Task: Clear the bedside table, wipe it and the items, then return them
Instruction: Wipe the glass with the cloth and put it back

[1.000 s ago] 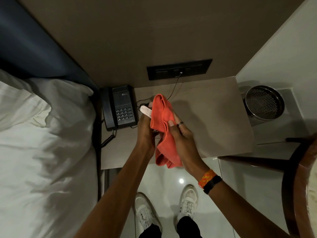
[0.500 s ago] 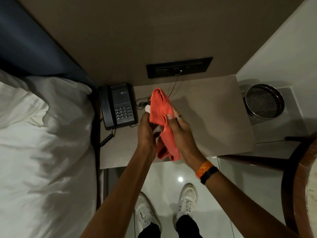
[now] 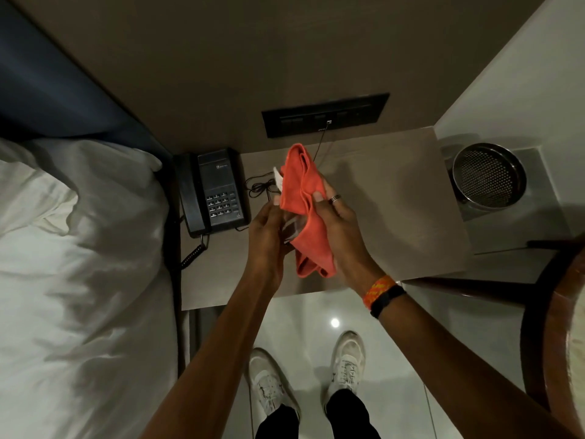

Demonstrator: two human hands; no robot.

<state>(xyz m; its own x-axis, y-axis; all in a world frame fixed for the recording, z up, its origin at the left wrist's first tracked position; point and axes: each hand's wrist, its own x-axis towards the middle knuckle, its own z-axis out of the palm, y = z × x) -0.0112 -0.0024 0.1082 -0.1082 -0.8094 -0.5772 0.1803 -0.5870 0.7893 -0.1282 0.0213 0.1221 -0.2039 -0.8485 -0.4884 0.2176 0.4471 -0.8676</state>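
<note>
Above the beige bedside table [image 3: 395,201], my left hand [image 3: 266,236] grips a slim object [image 3: 292,229]. The object has a white end and a dark glossy part, and most of it is hidden, so I cannot tell what it is. My right hand [image 3: 338,223] holds an orange cloth [image 3: 300,191] wrapped over the object, with the fingers pressed on the cloth. The cloth's lower end hangs free below both hands. A black telephone [image 3: 215,191] sits at the table's left back corner.
A thin black cable [image 3: 259,186] lies coiled beside the telephone and runs up to the dark switch panel [image 3: 326,114] on the wall. The white bed [image 3: 79,280] is close on the left. A metal mesh bin [image 3: 489,175] stands right of the table, and a dark round chair edge [image 3: 538,327] is at the right.
Both hands have moved a little toward the wall with the object and cloth. The cloth has slid along the object, so a dark glossy part now shows between my hands.
</note>
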